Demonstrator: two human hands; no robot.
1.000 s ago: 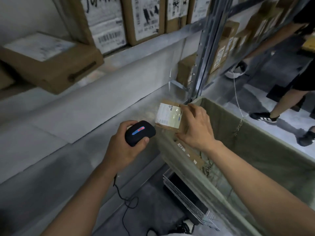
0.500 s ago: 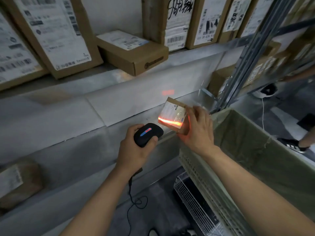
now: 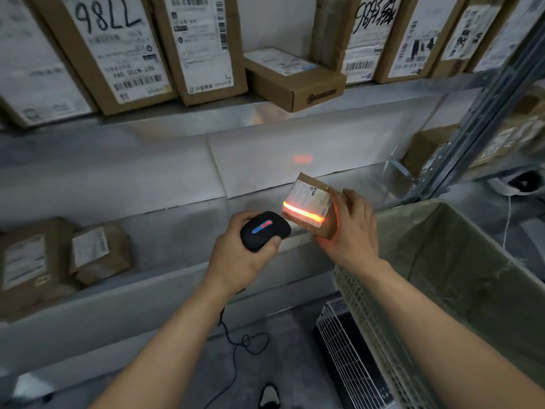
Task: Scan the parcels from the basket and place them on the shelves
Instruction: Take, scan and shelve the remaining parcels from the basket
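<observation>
Head-camera view looked down past both forearms at a set of metal shelves (image 3: pixel 295 122). The left hand (image 3: pixel 241 258) was wrapped around a black scanner (image 3: pixel 264 230), fingers curled under its body and the thumb lying along its near edge; a small red and blue light strip showed on the scanner's top. A thin black cable (image 3: pixel 236 346) hung from below that hand and looped down toward the floor. The right hand (image 3: pixel 352 231) gripped a small cardboard parcel (image 3: pixel 309 205) from its right side, thumb over the upper edge and fingers curled beneath. The parcel was held in the air just right of the scanner, tilted so that its white label faced the scanner, and a bright orange-red line of light crossed the lower part of that label. A fainter red patch glowed on the pale wall (image 3: pixel 303 158) behind it. The parcel hung in front of the middle shelf edge, not resting on anything. To the right stood the basket (image 3: pixel 368 308), a slatted crate lined with a grey-green bag. On the upper shelf, labelled boxes (image 3: pixel 124 51) stood upright in a row, with one flat box (image 3: pixel 292 79) lying among them. Two more wrapped parcels (image 3: pixel 97 255) lay on the lower shelf at left.
</observation>
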